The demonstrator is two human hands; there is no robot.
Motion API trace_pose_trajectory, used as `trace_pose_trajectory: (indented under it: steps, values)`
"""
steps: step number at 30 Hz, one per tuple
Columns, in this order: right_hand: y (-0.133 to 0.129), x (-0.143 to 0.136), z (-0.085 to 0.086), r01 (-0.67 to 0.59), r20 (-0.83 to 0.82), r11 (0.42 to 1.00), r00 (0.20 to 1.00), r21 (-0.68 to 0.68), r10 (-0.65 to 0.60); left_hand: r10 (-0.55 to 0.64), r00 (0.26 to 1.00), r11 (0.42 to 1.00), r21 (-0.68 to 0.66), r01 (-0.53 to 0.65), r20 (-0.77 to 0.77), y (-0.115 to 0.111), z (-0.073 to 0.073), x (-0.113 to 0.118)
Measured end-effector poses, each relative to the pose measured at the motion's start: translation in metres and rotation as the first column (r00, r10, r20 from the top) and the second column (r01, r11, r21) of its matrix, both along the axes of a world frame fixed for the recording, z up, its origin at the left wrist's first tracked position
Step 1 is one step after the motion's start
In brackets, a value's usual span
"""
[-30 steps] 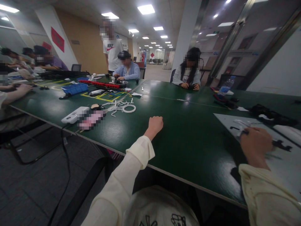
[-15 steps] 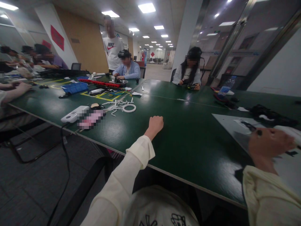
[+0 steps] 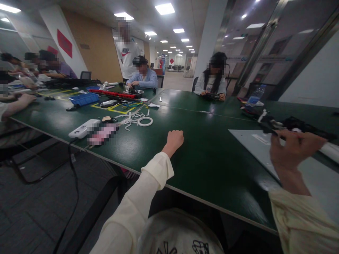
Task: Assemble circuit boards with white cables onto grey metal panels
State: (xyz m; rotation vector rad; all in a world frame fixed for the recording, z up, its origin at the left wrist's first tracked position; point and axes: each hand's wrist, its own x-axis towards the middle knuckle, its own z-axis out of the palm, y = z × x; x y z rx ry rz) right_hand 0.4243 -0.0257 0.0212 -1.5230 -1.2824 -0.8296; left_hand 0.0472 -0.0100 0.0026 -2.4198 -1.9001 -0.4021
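Note:
My left hand (image 3: pixel 175 139) rests closed in a loose fist on the green table, knuckles up; I see nothing in it. At the right, my right hand (image 3: pixel 293 150) is raised over a pale grey board (image 3: pixel 245 141). Its thumb and fingers are closed on a small dark part with a white end (image 3: pixel 263 114), whose exact kind is unclear. Behind that hand lies a black bundle (image 3: pixel 304 127), partly hidden by it. A white object (image 3: pixel 332 153) shows at the right edge beside the fingers.
White cable ties and a white ring (image 3: pixel 145 121) lie left of centre. Nearby are a white power bank-like box (image 3: pixel 84 128), a pink phone (image 3: pixel 102 134) and a blue tray (image 3: pixel 83 99). A water bottle (image 3: pixel 255 96) stands at the far right. Several people sit around the table (image 3: pixel 206 155).
My right hand has lifted and turned, bringing the dark part with the white end up off the board. The grey board has shifted slightly left. My left hand stays still.

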Motion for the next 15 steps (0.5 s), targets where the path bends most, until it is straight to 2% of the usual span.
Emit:
trace_pose_trajectory:
  steps: [4,8,10,15]
  values:
    - [-0.006,-0.041,0.001,-0.244,0.275,0.97,0.932,-0.009,0.237,0.005,1.0,1.0,0.005,-0.005,-0.01,0.0,0.001,0.0]
    - [-0.016,-0.084,-0.002,-0.435,0.51,0.9,0.768,-0.029,0.387,0.031,0.999,0.999,-0.011,-0.032,-0.024,-0.002,0.002,0.001]
    - [-0.02,-0.104,-0.004,-0.498,0.571,0.865,0.692,-0.066,0.442,0.049,0.998,0.999,0.0,-0.05,-0.027,-0.002,0.003,0.002]
    - [-0.028,-0.139,-0.012,-0.615,0.606,0.744,0.496,-0.26,0.622,0.081,0.997,0.993,0.087,-0.082,0.019,0.0,0.004,-0.002]
